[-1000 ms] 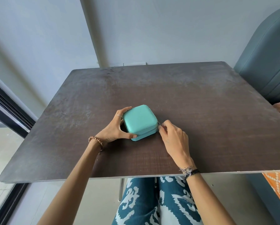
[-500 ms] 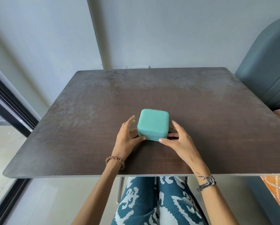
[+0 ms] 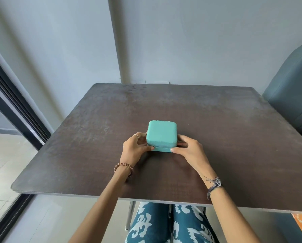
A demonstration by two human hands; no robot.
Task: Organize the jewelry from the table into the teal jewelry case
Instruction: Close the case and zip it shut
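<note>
Gripping closed teal jewelry case [image 3: 161, 133] from both sides: left hand [image 3: 133, 149], right hand [image 3: 190, 149]; squarish, front seam facing wearer.

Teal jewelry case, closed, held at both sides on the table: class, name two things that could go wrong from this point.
1. The teal jewelry case is shut and no loose jewelry shows on the table; whether everything was packed cannot be checked from here.
2. The left hand and right hand grip only the case's sides near the zip seam. If it is not fully zipped, lifting it could let the lid gape and the contents spill.
</note>
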